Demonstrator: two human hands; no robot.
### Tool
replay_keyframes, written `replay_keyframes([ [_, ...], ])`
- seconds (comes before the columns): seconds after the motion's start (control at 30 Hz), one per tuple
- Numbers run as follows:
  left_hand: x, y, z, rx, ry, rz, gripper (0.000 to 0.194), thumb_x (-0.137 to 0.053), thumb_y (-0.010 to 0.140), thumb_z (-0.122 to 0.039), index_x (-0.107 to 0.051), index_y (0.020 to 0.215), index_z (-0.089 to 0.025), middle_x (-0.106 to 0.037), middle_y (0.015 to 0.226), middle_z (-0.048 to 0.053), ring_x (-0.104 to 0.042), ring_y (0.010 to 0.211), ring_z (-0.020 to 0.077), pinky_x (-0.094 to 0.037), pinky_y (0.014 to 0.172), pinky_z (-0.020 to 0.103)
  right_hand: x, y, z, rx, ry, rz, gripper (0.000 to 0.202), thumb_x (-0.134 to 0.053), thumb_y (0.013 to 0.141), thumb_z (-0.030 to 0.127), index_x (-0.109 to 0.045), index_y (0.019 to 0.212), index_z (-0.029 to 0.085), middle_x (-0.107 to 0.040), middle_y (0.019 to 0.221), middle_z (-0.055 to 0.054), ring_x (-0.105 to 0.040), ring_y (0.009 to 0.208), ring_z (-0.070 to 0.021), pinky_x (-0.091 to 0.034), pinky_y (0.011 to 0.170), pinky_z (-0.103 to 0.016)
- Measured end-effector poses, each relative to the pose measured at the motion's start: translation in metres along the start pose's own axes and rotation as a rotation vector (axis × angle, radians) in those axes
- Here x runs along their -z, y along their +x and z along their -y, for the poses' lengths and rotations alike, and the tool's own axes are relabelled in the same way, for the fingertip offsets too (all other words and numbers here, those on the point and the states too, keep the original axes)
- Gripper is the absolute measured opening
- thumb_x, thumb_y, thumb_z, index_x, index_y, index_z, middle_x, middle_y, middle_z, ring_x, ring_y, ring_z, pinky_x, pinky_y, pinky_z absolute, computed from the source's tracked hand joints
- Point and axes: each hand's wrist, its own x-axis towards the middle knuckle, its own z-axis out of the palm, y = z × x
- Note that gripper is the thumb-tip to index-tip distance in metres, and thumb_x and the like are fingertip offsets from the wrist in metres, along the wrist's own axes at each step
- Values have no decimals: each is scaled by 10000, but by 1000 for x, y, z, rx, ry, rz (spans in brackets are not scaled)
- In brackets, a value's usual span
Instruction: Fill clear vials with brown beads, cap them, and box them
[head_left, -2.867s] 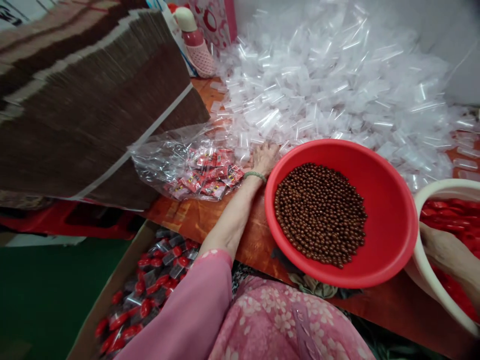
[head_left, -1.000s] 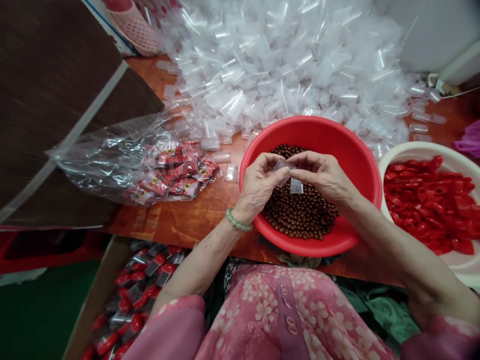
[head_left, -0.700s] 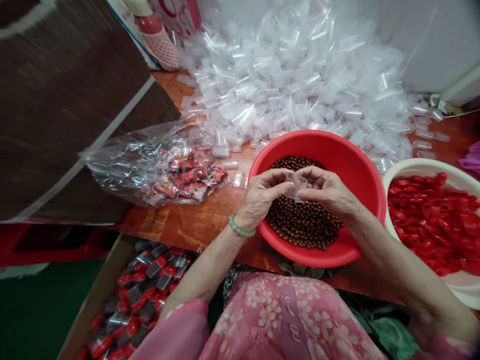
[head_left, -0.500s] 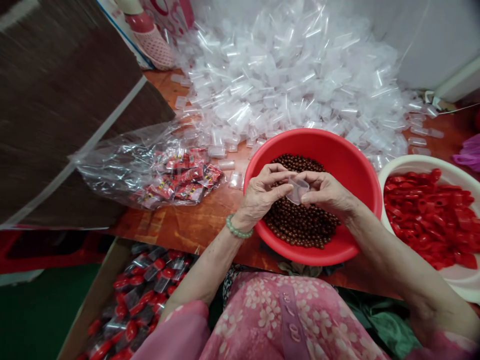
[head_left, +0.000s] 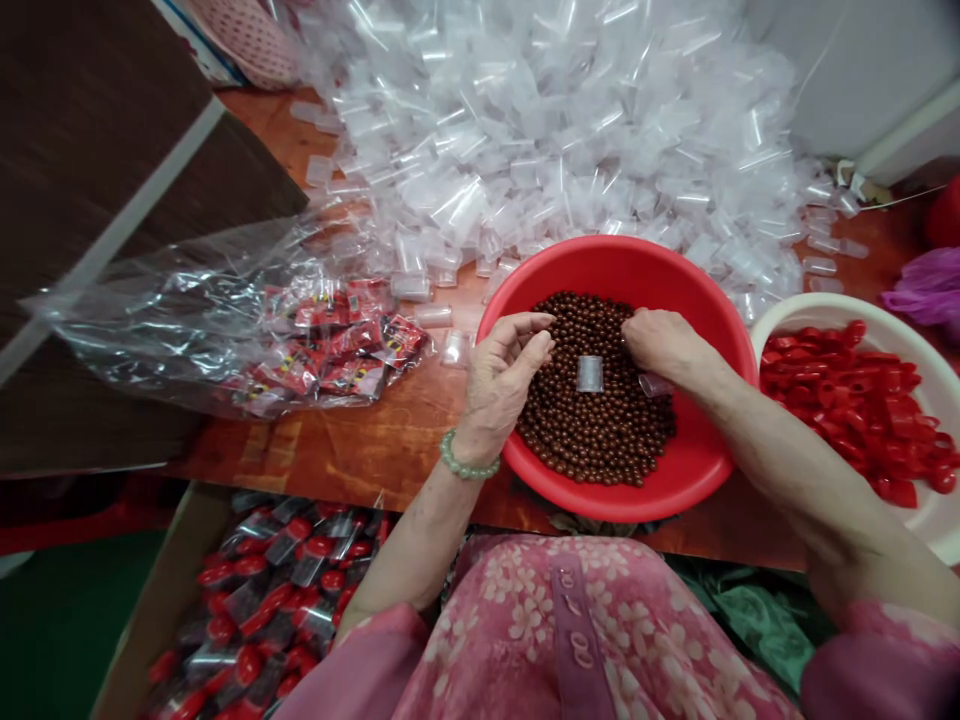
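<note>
- Box of red-capped cups [head_left: 274, 600] nearest, 7 o'clock
- L hand [head_left: 546, 330]: open, thumb/fingertips apart, bowl's 9
- R hand [head_left: 628, 335]: fingers bunched shut, bowl's 2; 2nd cup [head_left: 655, 384] at lower edge, grip unclear
- Clear cup [head_left: 589, 374] on brown beads [head_left: 600, 430], mid red bowl [head_left: 705, 335]
- White tub [head_left: 934, 380] w/ red pcs [head_left: 840, 385], 3
- Clear pile [head_left: 555, 140], 12

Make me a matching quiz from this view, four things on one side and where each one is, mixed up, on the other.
Things
1. Small brown balls
2. Red plastic pieces
3. Green beaded bracelet
4. Small red packets

Places
A. Around the left wrist
B. Inside the clear plastic bag
C. In the red basin
D. In the cream basin

Right pairs: 1-C, 2-D, 3-A, 4-B.
</note>
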Motion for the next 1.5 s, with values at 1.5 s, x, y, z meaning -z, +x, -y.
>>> replay_keyframes([
  [1.5, -23, -15, -20, 322, 3, 455, 397, -882, 762, -430, -778, 1027, -153, -772, 934, 54, -704, 755, 133, -599, 728, 256, 8, -72, 10, 554, 1437, -322, 382, -875, 787, 456, -685, 985, 191, -648, 842, -1, -570, 715, -118, -462, 646, -258],
])
